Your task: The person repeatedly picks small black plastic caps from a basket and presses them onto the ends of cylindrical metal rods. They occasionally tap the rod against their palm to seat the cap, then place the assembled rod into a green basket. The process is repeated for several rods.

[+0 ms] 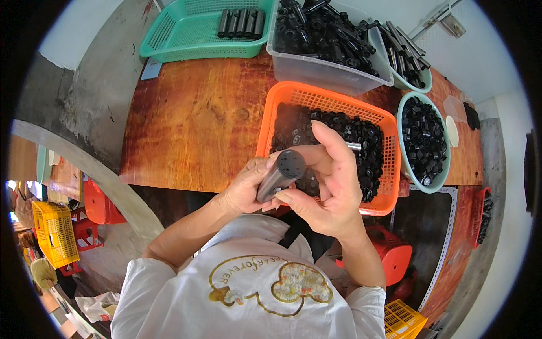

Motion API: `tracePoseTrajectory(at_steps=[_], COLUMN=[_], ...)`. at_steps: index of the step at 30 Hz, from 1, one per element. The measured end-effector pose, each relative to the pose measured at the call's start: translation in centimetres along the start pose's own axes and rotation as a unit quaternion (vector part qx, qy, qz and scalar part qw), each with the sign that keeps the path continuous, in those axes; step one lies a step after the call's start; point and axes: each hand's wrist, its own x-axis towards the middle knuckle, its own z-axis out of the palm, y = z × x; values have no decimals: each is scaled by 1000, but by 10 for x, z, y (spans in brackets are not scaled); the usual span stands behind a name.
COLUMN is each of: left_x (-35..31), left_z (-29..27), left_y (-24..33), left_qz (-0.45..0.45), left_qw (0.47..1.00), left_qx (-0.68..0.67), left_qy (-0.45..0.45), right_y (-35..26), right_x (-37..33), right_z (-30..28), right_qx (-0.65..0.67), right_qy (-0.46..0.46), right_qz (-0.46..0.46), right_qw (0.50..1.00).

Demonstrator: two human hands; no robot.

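My left hand [247, 183] is wrapped around a black cylinder [275, 179], which is tilted with its round end up. Several small holes show in that end face [291, 163]. Close on its right is my right hand [333, 192], index finger raised and thumb spread wide, the thumb tip near the cylinder's lower side. Its other fingers pass partly behind the cylinder. A short shiny metal rod [354, 146] juts out beside the right hand; whether it is held or lies behind cannot be told. Below both hands sits an orange basket [388, 164] of small black parts [370, 141].
A green basket [186, 52] with several black cylinders [241, 24] stands at the back left. Beside it are a clear bin [322, 79] of black parts and a bowl [426, 79] of rods. A pale bowl [444, 164] of black pieces is at right on the wooden table [192, 124].
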Motion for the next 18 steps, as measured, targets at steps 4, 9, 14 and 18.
tracePoseTrajectory(at_steps=[4, 9, 14, 18], left_x=[0, -2, 1, -5], left_z=[-4, 6, 21, 23], left_y=[-1, 6, 11, 16], left_qz=[51, -7, 2, 44], left_qw=[993, 995, 997, 988], left_qx=[103, 97, 55, 131], left_qy=[-17, -24, -60, -75], right_y=[0, -4, -1, -2], right_x=[-1, -3, -8, -8], right_z=[1, 1, 1, -6], right_qx=[-1, -13, -39, -47], right_qy=[0, -5, 31, 41], right_qz=[-9, -9, -40, -25], right_qw=[1000, 1000, 998, 998])
